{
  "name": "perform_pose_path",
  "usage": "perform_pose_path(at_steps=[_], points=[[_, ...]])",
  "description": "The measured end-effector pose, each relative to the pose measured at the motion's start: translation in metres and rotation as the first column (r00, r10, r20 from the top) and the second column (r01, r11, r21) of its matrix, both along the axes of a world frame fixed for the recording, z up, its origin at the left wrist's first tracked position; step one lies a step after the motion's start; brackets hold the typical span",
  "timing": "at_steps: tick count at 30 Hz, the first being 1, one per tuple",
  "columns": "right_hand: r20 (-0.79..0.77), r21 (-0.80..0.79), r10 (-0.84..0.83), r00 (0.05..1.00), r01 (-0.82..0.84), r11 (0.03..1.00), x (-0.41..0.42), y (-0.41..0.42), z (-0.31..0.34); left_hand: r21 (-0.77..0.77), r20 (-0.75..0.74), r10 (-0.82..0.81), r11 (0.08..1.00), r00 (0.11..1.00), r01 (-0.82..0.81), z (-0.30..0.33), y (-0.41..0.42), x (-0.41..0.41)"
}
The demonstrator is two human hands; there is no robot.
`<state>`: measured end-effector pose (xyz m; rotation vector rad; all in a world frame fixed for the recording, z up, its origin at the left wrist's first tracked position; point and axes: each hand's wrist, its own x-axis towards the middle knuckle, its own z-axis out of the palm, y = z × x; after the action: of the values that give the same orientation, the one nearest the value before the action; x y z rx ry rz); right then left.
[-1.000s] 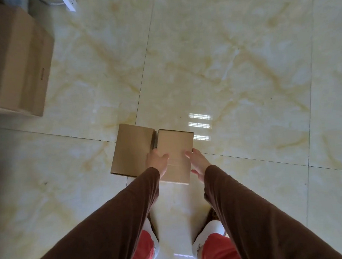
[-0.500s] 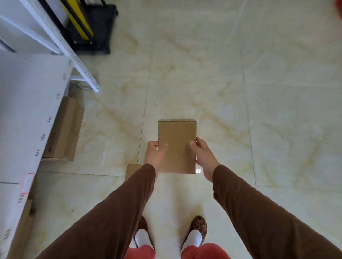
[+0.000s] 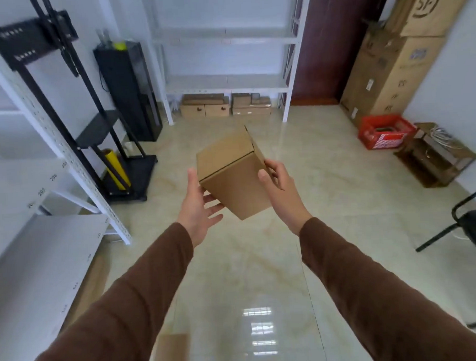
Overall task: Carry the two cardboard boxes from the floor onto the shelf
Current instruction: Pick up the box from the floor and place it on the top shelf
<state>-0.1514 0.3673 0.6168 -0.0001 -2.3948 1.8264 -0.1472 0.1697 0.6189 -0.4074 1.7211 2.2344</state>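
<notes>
A small closed cardboard box [image 3: 232, 175] hangs tilted in the air in front of me, between both hands. My left hand [image 3: 198, 206] supports its lower left side with fingers spread under it. My right hand [image 3: 276, 185] grips its right side. The second cardboard box [image 3: 172, 352] lies on the floor at the bottom edge, partly hidden by my left sleeve. A white metal shelf [image 3: 41, 260] with numbered edges stands at my left. Another white shelf [image 3: 227, 84] stands against the far wall.
A black stand [image 3: 127, 171] with a yellow roll sits left of the aisle. Boxes lie under the far shelf [image 3: 224, 106]. At right are tall cartons [image 3: 395, 61], a red crate [image 3: 386, 131], a wooden crate [image 3: 436, 155] and a black chair [image 3: 470, 224].
I lifted one box off the floor and rose upright; the view swung from the floor up to the room. The box is now tilted. The other box stayed on the floor.
</notes>
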Motion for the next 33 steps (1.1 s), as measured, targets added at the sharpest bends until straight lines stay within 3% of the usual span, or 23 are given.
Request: perform_pose_path(at_steps=[6,12,18,23,26,29,33], points=[[-0.264,0.183,0.036,0.964,0.014,0.983,-0.008,0.028,0.069,0.185,-0.077,-0.032,0.982,0.997,0.046,0.053,0.022,-0.021],[-0.385,0.187,0.037,0.922,0.039,0.982,-0.051,0.034,0.092,0.194,-0.169,0.017,0.981,0.985,0.017,0.069,0.034,-0.06],[-0.248,-0.016,0.018,0.969,-0.023,1.0,-0.128,0.037,0.101,0.042,-0.293,0.041,0.999,0.955,-0.03,0.073,0.037,-0.135],[0.026,-0.29,-0.001,1.0,0.008,0.957,-0.213,0.039,0.1,-0.254,-0.455,-0.003,0.959,0.89,-0.126,0.079,0.042,-0.222],[0.122,-0.447,0.005,0.993,0.05,0.893,-0.253,0.045,0.099,-0.426,-0.53,-0.092,0.889,0.843,-0.171,0.09,0.053,-0.275],[0.23,-0.622,0.016,0.973,0.135,0.771,-0.291,0.06,0.092,-0.562,-0.583,-0.212,0.802,0.785,-0.201,0.099,0.075,-0.315],[0.282,-0.752,0.05,0.958,0.189,0.631,-0.355,0.09,0.079,-0.65,-0.614,-0.332,0.727,0.716,-0.221,0.102,0.106,-0.364]])
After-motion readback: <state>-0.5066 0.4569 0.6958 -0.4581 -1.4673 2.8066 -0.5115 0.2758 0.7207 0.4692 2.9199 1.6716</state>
